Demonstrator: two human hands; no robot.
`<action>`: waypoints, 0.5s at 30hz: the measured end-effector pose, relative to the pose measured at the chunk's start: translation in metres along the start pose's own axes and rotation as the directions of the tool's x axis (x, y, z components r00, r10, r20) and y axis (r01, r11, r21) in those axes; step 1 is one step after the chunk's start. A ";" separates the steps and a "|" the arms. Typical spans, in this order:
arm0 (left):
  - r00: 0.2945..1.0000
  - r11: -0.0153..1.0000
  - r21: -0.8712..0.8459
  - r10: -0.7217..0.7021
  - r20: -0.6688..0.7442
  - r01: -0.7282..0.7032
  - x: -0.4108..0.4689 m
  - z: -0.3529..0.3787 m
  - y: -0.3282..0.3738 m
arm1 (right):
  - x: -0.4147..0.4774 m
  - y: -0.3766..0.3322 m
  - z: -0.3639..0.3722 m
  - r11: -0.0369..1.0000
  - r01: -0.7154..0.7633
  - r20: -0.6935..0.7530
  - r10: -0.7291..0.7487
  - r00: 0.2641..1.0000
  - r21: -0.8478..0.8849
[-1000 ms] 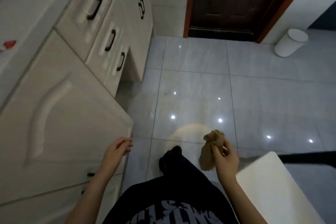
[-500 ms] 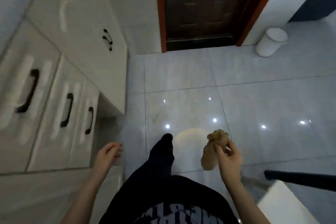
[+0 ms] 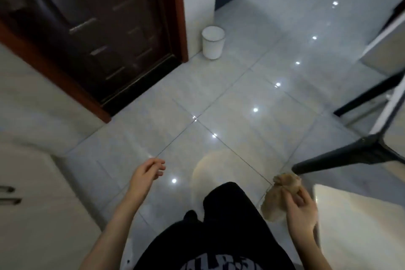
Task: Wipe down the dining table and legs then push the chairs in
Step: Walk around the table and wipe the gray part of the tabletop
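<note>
Floor: glossy pale grey tiled floor (image 3: 241,98), filling the middle from near to far, dotted with small bright reflections of lights.
Door: dark brown panelled wooden door (image 3: 98,28) at far left, closed, set in a reddish-brown frame (image 3: 179,17).
Cabinet: cream-coloured cabinet (image 3: 32,215) along the near left edge, with two dark bar handles (image 3: 8,195) at the very left border.
Clothing: black shirt with pale lettering and black trousers (image 3: 223,226) at near centre, above the floor.
Near-right furniture: white glossy slab (image 3: 355,232) in the near right corner, one rounded corner pointing towards the middle; table top or chair seat, cannot tell which.
Right furniture: blurred white-edged panel (image 3: 385,103) at the right border, with a black slanted leg (image 3: 341,158) under it, foot on the floor just beyond the cloth; second black leg (image 3: 368,96) farther off.
Bin: white cylindrical waste bin (image 3: 213,42), upright on the floor at the far side, just right of the door frame, against a white wall.
Left hand: left hand (image 3: 145,173) held out over the floor left of centre, fingers loosely curled, holding and touching nothing.
Right hand: right hand (image 3: 301,210) at near right, fingers and thumb pinching the cloth.
Cloth: tan crumpled cloth (image 3: 278,195), bunched in the right hand, hanging above the floor just left of the white slab, resting on no surface.
</note>
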State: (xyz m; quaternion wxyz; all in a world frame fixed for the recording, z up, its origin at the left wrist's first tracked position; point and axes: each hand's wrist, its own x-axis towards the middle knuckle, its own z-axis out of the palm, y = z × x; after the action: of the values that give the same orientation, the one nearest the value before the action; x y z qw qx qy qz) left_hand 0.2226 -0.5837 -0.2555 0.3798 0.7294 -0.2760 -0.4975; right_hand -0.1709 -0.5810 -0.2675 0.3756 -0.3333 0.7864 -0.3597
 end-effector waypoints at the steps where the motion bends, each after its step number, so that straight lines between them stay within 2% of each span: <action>1: 0.999 1.000 0.019 0.005 0.035 -0.005 0.018 0.011 0.012 | 0.008 -0.004 -0.001 0.999 -0.040 -0.032 0.041 0.999 0.013; 4: 0.992 0.997 0.083 -0.007 0.129 -0.004 0.069 0.046 0.039 | 0.041 -0.009 0.003 0.991 -0.124 -0.106 0.129 0.986 0.054; 7: 0.983 0.991 0.134 -0.028 0.180 0.003 0.119 0.079 0.067 | 0.084 -0.029 0.015 0.986 -0.147 -0.183 0.160 0.970 0.085; 10: 0.984 0.984 0.176 -0.024 0.175 -0.007 0.165 0.105 0.103 | 0.133 -0.064 0.028 0.979 -0.170 -0.165 0.187 0.969 0.108; 15: 0.986 0.986 0.163 0.004 0.168 -0.032 0.236 0.149 0.175 | 0.216 -0.131 0.042 0.987 -0.060 -0.189 0.088 0.978 0.148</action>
State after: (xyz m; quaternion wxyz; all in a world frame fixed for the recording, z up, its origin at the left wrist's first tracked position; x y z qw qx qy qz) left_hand 0.1624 -0.9073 -0.2640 0.2980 0.7116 -0.3538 -0.5288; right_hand -0.2093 -0.8340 -0.2556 0.3328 -0.2393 0.8037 -0.4313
